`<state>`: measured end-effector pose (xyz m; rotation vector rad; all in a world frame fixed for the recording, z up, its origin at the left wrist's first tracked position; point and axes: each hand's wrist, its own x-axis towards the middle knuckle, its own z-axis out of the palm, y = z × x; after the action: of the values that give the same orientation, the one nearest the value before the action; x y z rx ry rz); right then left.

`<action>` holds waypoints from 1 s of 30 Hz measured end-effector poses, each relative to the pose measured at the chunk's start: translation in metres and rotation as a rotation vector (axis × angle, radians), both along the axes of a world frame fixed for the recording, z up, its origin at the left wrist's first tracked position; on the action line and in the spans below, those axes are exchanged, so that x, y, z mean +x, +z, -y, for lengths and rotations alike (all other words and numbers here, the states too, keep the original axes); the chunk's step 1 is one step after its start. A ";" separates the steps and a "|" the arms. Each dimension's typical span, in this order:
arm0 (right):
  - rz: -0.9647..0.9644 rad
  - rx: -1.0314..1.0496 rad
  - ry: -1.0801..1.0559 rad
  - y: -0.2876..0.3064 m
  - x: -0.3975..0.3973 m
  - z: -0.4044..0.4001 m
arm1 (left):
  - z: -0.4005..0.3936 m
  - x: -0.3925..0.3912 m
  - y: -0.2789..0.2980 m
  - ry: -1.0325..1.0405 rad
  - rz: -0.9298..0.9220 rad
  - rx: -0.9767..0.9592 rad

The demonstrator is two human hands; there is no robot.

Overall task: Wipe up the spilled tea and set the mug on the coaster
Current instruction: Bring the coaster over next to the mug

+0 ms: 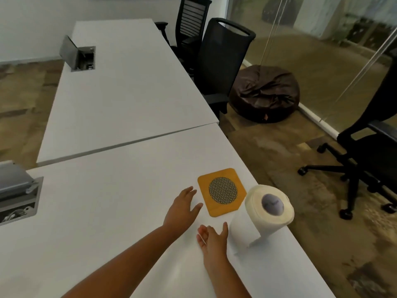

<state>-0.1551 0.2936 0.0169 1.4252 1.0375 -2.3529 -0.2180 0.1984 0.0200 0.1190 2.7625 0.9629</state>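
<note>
Square orange coaster (222,192) — dark mesh disc centred — lies flat; both hands' fingers spread, holding nothing.

A single head-worn wide-angle camera looks forward and down, close over the white table (120,211) filling the lower left, with office chairs (223,59) receding toward the top.

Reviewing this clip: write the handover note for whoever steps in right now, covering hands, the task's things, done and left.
Left hand: open, empty, just left of the coaster.
Right hand: open, empty, beside the paper roll.
Coaster lies bare near the table's right edge; the roll stands just right of it, a sheet hanging loose.
No mug and no spilled tea in view.
Done: cannot tell whether any wiping has happened.
Left: find the mug and spill, wipe, set mug on coaster.
</note>
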 end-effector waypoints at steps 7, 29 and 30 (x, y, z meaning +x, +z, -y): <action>-0.021 0.073 -0.053 -0.028 -0.022 -0.001 | -0.025 -0.070 -0.023 -0.019 0.156 0.065; -0.111 0.266 -0.110 -0.018 -0.002 0.018 | 0.031 -0.030 -0.010 0.287 0.118 0.018; -0.152 0.249 -0.088 -0.012 0.002 0.021 | 0.039 -0.022 -0.004 0.318 0.112 0.044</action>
<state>-0.1532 0.2731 0.0051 1.4152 1.3771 -2.4995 -0.2399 0.1598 0.0158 -0.3669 2.7060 1.0663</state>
